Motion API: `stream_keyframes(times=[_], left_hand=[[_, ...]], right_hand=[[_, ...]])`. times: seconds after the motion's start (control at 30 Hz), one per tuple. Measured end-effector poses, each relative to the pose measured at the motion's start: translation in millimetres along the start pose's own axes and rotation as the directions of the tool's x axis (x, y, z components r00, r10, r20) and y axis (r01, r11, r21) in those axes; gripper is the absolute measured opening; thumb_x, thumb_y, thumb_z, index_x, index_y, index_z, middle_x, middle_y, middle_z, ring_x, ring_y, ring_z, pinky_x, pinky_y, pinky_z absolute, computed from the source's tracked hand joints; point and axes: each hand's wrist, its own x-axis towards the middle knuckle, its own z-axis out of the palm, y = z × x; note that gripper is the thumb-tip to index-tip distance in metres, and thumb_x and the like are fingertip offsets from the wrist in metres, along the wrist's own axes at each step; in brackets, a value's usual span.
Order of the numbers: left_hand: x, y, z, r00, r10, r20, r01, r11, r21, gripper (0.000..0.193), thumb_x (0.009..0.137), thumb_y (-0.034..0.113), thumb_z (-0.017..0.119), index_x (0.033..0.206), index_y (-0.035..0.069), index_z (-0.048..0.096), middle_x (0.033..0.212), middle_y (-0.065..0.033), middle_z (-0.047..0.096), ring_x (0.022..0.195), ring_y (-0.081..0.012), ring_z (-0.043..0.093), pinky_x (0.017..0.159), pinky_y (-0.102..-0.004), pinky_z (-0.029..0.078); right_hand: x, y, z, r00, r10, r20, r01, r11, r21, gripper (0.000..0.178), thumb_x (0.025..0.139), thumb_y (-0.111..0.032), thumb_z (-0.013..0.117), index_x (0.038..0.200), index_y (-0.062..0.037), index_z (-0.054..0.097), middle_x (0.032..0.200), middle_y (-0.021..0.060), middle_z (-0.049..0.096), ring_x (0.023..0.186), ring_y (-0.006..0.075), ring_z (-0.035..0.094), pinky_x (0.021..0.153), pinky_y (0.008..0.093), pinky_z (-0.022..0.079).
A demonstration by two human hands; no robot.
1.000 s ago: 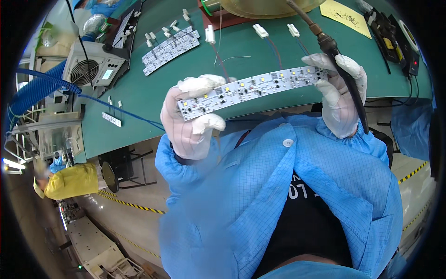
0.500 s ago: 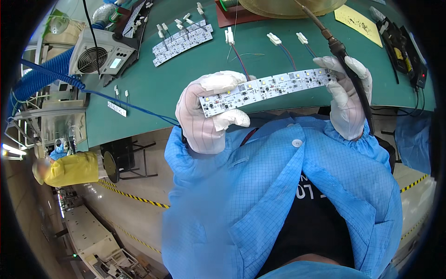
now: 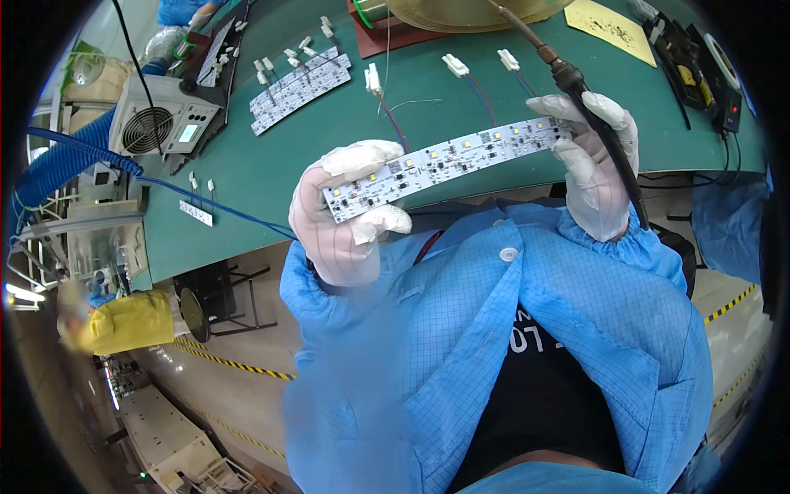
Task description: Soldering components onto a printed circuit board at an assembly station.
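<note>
Between my gloved hands is a long white LED circuit board (image 3: 444, 163), tilted with its right end farther off. My left hand (image 3: 336, 222) is closed on its left end, the thumb along the near edge and the fingers at the far edge. My right hand (image 3: 599, 177) pinches the right end and also holds a soldering iron (image 3: 611, 132), its metal end pointing up and left. Beyond the board's far edge, thin red and blue wires lead to white connectors, a left one (image 3: 373, 79), a middle one (image 3: 455, 66) and a right one (image 3: 508, 60).
More wired boards (image 3: 300, 90) lie on the green table (image 3: 247, 185), with a small board (image 3: 196, 212) at left. A fan-cooled machine (image 3: 160, 123) stands far left. A round yellowish dish (image 3: 477, 15), a yellow sponge (image 3: 611, 31) and a black device (image 3: 714, 90) are at the back. A person (image 3: 132, 321) is at left.
The view has shifted, so the bench, board and hands appear farther left. Both hands keep their grip on the board, and the soldering iron stays in my right hand.
</note>
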Motion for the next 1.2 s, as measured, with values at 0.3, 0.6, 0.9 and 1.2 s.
stream_keyframes(times=[0.3,0.6,0.9,1.2], left_hand=[[-9.4,5.0,-17.5,0.999,-0.024,-0.029,0.023,0.998,-0.053,0.068,0.062,0.041,0.080,0.106,-0.002,0.052,0.102,-0.0179,0.060,0.090,-0.0226,0.061,0.073,-0.0305,0.052],[-20.4,7.1,-42.1,0.995,-0.016,-0.099,0.011,0.999,-0.045,0.073,0.066,0.049,0.079,0.108,-0.002,0.049,0.106,-0.0158,0.055,0.096,-0.0259,0.059,0.075,-0.0337,0.055],[-22.6,6.9,-48.6,0.991,-0.036,-0.131,0.018,0.990,-0.143,0.071,0.066,0.052,0.076,0.106,-0.001,0.051,0.102,-0.0160,0.057,0.090,-0.0217,0.060,0.069,-0.0277,0.052],[-23.1,9.0,-52.7,0.966,-0.131,-0.224,0.115,0.990,-0.083,0.062,0.077,0.055,0.066,0.105,0.001,0.053,0.093,-0.0141,0.060,0.068,-0.0193,0.060,0.051,-0.0234,0.045]], right_hand=[[4.3,3.6,13.6,0.999,-0.001,0.053,0.000,1.000,0.013,0.050,0.080,0.014,0.053,0.125,-0.0041,0.041,0.115,0.0204,0.059,0.111,0.0328,0.057,0.094,0.0423,0.049],[6.4,12.8,31.5,0.995,0.081,0.060,-0.091,0.979,0.182,0.049,0.081,0.010,0.057,0.125,-0.0044,0.043,0.115,0.0207,0.059,0.112,0.0335,0.056,0.094,0.0415,0.048],[8.4,15.4,35.6,0.988,0.107,0.111,-0.128,0.970,0.207,0.046,0.082,0.007,0.056,0.124,-0.0048,0.042,0.112,0.0234,0.060,0.108,0.0368,0.058,0.094,0.0483,0.048],[8.2,10.2,39.8,0.966,0.249,0.066,-0.256,0.910,0.325,0.031,0.086,-0.005,0.062,0.115,0.0011,0.052,0.099,0.0225,0.064,0.096,0.0312,0.065,0.075,0.0342,0.057]])
